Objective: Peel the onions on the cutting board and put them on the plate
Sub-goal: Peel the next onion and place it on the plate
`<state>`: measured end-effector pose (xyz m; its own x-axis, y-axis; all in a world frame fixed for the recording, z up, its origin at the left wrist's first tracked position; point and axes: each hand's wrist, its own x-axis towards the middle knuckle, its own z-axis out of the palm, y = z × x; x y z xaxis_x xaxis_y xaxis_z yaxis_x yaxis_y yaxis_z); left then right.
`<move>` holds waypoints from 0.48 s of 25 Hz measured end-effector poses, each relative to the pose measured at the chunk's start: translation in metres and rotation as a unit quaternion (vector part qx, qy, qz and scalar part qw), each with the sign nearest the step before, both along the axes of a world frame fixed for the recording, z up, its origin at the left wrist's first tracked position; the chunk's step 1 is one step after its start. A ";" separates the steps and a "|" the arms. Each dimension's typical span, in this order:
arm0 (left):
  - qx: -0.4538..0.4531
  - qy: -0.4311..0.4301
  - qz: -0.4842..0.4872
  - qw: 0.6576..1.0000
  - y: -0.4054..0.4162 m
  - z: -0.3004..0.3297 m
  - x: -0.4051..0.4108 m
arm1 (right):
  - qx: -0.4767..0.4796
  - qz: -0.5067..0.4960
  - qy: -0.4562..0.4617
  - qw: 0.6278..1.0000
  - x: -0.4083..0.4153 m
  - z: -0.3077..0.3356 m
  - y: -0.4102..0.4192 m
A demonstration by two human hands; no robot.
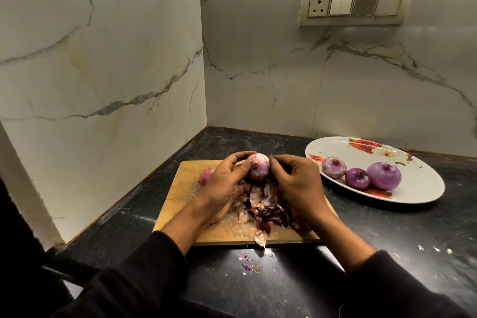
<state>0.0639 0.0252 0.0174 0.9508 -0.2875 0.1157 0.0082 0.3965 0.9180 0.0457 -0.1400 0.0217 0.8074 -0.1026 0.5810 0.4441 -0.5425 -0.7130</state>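
Dark stone worktop (284,286) set into a corner of marble-patterned wall (103,46). A switch panel (357,2) is mounted on the back wall, above the plate. Small skin fragments (248,264) lie on the worktop just off the front edge of the cutting board (180,188).

The wooden cutting board sits near the left wall, well back from the worktop's front edge. A heap of onion skins (265,204) covers the board's middle and spills to its front edge, lying directly beneath both hands and hiding part of the board surface. One unheld onion (205,175) rests at the board's far left corner, partly hidden behind the left hand (224,186).

The held onion (259,166) is above the board's far edge, raised off the surface. The left hand grips it, fingers curled round its left side and over the top. The right hand (296,181) meets its right side, fingers bent and bunched at the onion's top right; whether they pinch a strip of skin cannot be told.

An oval white plate (413,196) with a red flower print lies on the worktop to the right of the board, near the back wall, close to the board; whether they touch cannot be told. It holds three peeled onions (361,175) in a row along its near rim, touching one another.
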 end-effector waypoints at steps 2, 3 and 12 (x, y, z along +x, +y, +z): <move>-0.003 -0.006 -0.006 1.000 0.000 0.000 -0.001 | 0.001 -0.005 0.001 1.000 0.001 0.000 0.001; -0.003 -0.009 -0.008 1.000 0.000 0.000 -0.002 | 0.004 -0.009 -0.001 1.000 0.002 0.000 0.000; -0.018 -0.016 -0.042 0.999 0.000 0.002 -0.004 | 0.066 -0.024 0.011 0.997 0.007 -0.004 -0.002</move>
<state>0.0600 0.0253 0.0191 0.9192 -0.3612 0.1567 0.0140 0.4279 0.9037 0.0523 -0.1422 0.0175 0.8125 -0.2159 0.5415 0.4032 -0.4628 -0.7894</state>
